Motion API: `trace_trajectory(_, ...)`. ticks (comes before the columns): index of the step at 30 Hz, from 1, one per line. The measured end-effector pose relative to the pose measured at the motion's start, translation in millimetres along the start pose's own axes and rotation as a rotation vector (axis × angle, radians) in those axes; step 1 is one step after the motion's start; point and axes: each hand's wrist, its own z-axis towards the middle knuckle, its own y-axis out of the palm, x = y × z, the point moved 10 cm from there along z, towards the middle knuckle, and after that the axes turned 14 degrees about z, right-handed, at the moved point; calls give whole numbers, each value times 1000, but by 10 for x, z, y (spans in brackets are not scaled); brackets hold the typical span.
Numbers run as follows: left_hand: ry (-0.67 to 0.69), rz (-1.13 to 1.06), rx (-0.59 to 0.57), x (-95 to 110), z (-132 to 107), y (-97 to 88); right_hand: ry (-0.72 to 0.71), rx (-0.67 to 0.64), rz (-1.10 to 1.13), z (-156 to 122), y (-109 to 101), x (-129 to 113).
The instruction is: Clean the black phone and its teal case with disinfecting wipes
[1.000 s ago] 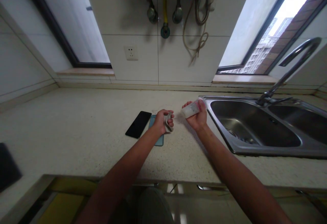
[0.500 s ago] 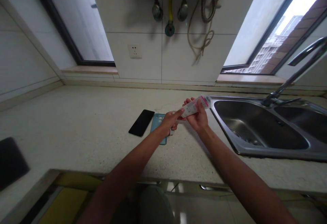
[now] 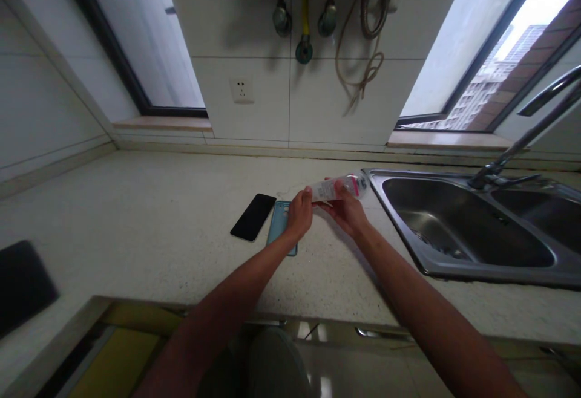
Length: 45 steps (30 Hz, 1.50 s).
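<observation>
A white tube with pink print (image 3: 338, 187) lies across both hands above the pale stone counter (image 3: 149, 228). My right hand (image 3: 347, 212) grips the tube from beneath, near its wide end. My left hand (image 3: 299, 212) pinches the tube's narrow cap end with closed fingers. Just left of my left hand a blue phone case (image 3: 279, 224) lies flat, partly covered by my wrist. A black phone (image 3: 253, 225) lies face up beside the case.
A steel double sink (image 3: 458, 228) with a curved tap (image 3: 521, 144) fills the right side. Hoses and valves (image 3: 304, 29) hang on the tiled wall above a socket (image 3: 241, 90). A dark object (image 3: 20, 286) sits at the counter's left edge.
My left hand, earlier closed around a small pale cloth by the case, has risen and taken the tube's cap end. The tube has tilted more level; the cloth is no longer visible.
</observation>
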Motion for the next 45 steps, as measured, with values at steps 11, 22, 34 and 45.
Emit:
trace_trajectory(11,273,482,155,189,-62,-94,-91,107,-10,-91,-11,-38)
trace_trajectory(22,351,537,152,373,-141,-92,-113,126,40,-115,-8,-31)
trace_trajectory(34,309,322,101,324,-129,-29,-180,212,403,-163,-51,-303)
trace_trajectory(45,-285,-354,-58,-223,191,10,-171,411,477,-39,-470,-307)
